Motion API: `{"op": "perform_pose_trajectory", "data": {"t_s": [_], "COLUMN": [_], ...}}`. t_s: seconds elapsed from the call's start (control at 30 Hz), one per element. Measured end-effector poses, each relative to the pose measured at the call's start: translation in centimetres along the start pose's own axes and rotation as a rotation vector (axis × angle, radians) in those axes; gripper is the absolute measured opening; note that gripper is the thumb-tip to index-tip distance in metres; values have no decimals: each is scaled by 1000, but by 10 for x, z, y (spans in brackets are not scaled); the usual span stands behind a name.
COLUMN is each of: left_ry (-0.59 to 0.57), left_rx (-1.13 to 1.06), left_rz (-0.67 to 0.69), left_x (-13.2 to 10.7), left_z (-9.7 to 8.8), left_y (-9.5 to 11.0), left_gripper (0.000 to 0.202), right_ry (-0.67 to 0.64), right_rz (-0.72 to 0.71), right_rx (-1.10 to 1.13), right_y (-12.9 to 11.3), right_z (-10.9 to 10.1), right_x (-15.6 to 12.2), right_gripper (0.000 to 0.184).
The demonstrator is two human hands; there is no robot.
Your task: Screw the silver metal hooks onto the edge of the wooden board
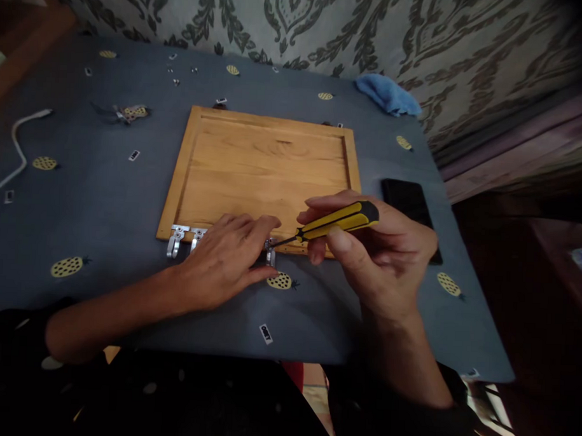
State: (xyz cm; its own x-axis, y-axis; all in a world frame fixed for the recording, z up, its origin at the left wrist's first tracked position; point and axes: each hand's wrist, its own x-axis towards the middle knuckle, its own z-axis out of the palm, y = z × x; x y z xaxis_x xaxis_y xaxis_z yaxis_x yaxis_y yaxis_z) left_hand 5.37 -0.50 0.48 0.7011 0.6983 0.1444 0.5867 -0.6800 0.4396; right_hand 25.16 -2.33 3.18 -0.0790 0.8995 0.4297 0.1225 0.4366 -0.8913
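Observation:
A wooden framed panel (264, 166) lies flat on a grey-blue tablecloth (105, 192). Metal hooks (176, 238) are fixed along its near edge. My left hand (225, 260) rests palm down on that edge, fingers together, pressing on a metal hook (270, 254) by its fingertips. My right hand (376, 253) is closed round a yellow-and-black screwdriver (336, 221). Its tip points left and down at the hook beside my left fingertips.
A black phone (409, 200) lies right of the panel, partly behind my right hand. A blue cloth (388, 94) sits at the back right. A white cable (19, 148) runs at the left. Small screws and metal parts (132, 112) lie scattered at the back left.

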Motion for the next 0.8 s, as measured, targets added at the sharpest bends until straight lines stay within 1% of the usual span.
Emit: {"op": "perform_pose_trajectory", "data": {"t_s": [0.1,0.23,0.3,0.43,0.53,0.63,0.8], "left_ry": [0,20,24,11,7,2,-1], "left_rx": [-3,-1,0,-1,6,8,-24], "left_rz": [-11,4,7,-5,-5,-14,-24], "left_x": [0,-1,-1,-1,0,0,0], "left_z": [0,1,1,1,1,1,0], "left_y": [0,-1,-1,0,1,1,0], "left_gripper": [53,52,52,55,54,54,47], "right_ry": [18,25,23,-17,-40,-22,36], "right_rz": [-56,-32,-14,32,30,3,-8], "right_rx": [-25,18,48,96,92,57,26], "right_y": [1,2,2,1,0,0,2], "right_z": [0,0,0,-1,0,1,1], "right_x": [1,0,0,0,0,1,0], "right_gripper": [11,12,15,27,21,14,15]}}
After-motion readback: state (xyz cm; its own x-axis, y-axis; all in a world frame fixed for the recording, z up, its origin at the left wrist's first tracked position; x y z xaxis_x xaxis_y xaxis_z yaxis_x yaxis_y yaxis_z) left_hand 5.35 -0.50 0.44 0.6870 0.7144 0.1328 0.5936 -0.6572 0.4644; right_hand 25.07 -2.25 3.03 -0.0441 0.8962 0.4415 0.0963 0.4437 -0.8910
